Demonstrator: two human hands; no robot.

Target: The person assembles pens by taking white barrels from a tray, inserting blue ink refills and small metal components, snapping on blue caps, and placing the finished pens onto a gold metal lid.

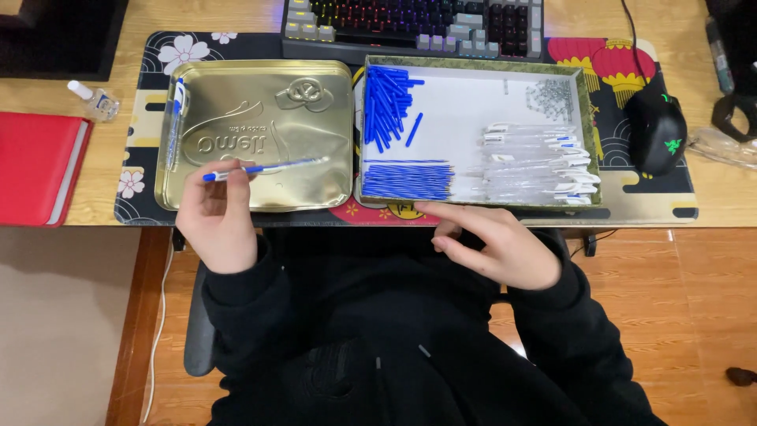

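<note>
Your left hand [214,211] holds an assembled pen [264,167] pinched between thumb and fingers [236,175]. The pen sits over the front part of the gold tin lid [315,158], its long axis running nearly level, left to right, with the blue end at your hand and the clear tip pointing right toward the parts tray [587,118]. A second finished pen [175,118] lies along the lid's left edge, upright in the view, well apart from the one you hold.

Your right hand [493,244] rests at the near rim of the tray, forefinger stretched along that rim, the remaining fingers loosely curled; it holds nothing. It is the nearer hand to the tray's stock. Just beyond it lies the row of blue refills [408,180], laid side by side with their long axes left to right. Farther back sits a heap of blue caps [386,106]. To the right are the clear barrels [544,166], and a small cluster of springs [550,96] in the far right corner.

Lid and tray stand side by side, touching or nearly so, on a patterned desk mat [631,207] over a wooden worktop [102,158]. A keyboard [414,28] lies behind, a black mouse [656,130] to the right, a red notebook [35,167] and small clear bottle [95,100] to the left. You are seated; the floor below is wood-patterned.
</note>
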